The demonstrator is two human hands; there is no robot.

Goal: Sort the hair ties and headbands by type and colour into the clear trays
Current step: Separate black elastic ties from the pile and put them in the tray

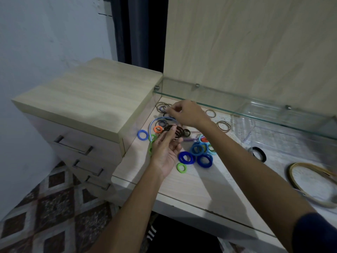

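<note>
Wood-grain table (pixel 209 185) under a glass shelf (pixel 237 103) carries scattered hair ties (pixel 197 149). Left hand (pixel 166 149) grips dark ties (pixel 175 131); right hand (pixel 186 113) pinches something small. Drawers (pixel 76 143) left, clear tray (pixel 284 125) right.

1. pale wood-look tabletop (pixel 191 181) with a glass sheet on it;
2. messy heap of hair ties (pixel 196 149) near the left end, blue, green, orange, dark ones all mixed;
3. black tie (pixel 259 153) off to the right; gold headbands (pixel 308 183) at the right edge;
4. clear tray (pixel 284 128) further back.
</note>
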